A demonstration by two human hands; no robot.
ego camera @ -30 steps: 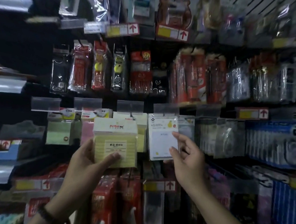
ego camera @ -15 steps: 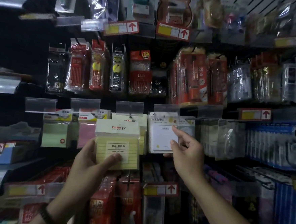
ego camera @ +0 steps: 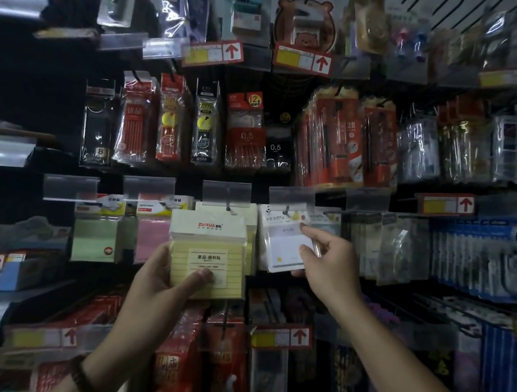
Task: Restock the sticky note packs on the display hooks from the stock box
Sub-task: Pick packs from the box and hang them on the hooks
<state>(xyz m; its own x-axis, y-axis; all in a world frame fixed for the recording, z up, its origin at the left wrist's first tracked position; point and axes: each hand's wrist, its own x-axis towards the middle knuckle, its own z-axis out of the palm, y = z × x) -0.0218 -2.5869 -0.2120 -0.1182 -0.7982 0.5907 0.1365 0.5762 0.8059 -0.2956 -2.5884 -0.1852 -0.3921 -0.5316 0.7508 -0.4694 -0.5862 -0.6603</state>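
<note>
Dark wire-backed display wall (ego camera: 289, 84), hung in rows with glossy film-wrapped stationery; the sticky-note row crosses the middle. Stock box: not in view. Step in hand, as judged: hanging a fresh pack. The thick rectangular pale-yellow ruled sticky note pack (ego camera: 207, 253), film-wrapped with a white header card, is held up in front of matching yellow packs (ego camera: 250, 223) already on the thin metal hook (ego camera: 228, 208); its header sits just below the hook tip, not yet threaded. Just to its right, a flat white note pack in a clear sleeve (ego camera: 278, 249) hangs on its own peg. Left hand (ego camera: 156, 289) grips the yellow pack, thumb pressed across the lower face, fingers hidden behind. Right hand (ego camera: 329, 262) pinches the white pack's right edge between thumb and forefinger, apparently steadying it. Next move calls for raising the yellow pack until its header meets the hook tip, then sliding it back.
</note>
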